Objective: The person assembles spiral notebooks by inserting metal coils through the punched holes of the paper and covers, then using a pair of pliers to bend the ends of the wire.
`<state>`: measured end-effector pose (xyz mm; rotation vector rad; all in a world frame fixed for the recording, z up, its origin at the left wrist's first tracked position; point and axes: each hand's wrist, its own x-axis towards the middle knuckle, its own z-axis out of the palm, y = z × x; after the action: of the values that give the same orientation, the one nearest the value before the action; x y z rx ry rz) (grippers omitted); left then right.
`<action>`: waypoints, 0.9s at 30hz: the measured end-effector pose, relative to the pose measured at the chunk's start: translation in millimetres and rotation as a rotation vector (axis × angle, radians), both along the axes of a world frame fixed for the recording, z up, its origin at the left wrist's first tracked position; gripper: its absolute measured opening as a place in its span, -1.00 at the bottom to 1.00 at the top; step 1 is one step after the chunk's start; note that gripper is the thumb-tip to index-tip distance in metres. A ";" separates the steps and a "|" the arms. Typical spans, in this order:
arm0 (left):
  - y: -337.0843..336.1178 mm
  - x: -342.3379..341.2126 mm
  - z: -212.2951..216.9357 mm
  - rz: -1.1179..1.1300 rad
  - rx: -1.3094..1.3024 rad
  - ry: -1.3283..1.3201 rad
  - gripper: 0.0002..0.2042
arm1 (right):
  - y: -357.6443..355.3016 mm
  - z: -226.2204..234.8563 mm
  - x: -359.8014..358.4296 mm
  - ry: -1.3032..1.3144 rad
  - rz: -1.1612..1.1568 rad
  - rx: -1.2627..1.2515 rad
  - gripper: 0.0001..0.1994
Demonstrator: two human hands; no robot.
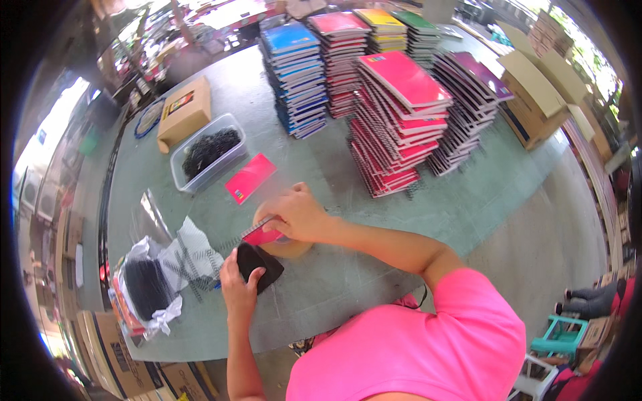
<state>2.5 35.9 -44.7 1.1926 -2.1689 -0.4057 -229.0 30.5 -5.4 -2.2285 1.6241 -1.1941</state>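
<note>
My left hand point(239, 284) is closed round a dark, squarish black piece point(259, 266), thumb on its face; I cannot make out exactly what it is. Just above it, my right hand point(297, 214) pinches the edge of a small pink notebook point(259, 235), where a wire spiral shows. Under the right hand lies a round tan object point(297, 249), partly hidden. Left of my hands, black spiral binding coils point(194, 264) spread over white wrapping. A flat pink notebook cover point(251, 178) rests on the table beyond them.
Tall stacks of pink spiral notebooks point(401, 127), blue notebooks point(294, 80) and purple notebooks point(465, 107) stand at the back. A clear plastic tub point(177, 167) holds black coils, beside a cardboard box point(190, 113). An open carton point(535, 100) sits far right on the green table point(374, 267).
</note>
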 end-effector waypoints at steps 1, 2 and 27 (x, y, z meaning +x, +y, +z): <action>-7.7 -3.9 -3.9 -0.003 0.088 0.080 -0.52 | 2.5 2.1 0.1 0.001 -0.013 0.012 -0.87; -12.0 -3.5 -4.4 0.004 0.139 0.051 -0.47 | 6.4 4.0 -0.6 -0.001 -0.024 0.023 -0.88; 27.6 -29.9 21.4 -0.213 0.230 -0.026 -0.70 | 1.3 23.5 -7.0 0.171 0.079 -0.012 -0.88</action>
<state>-27.4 63.5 -23.4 1.0924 -2.3287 -0.7511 -236.1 31.7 18.0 -2.4380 1.5721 -1.0218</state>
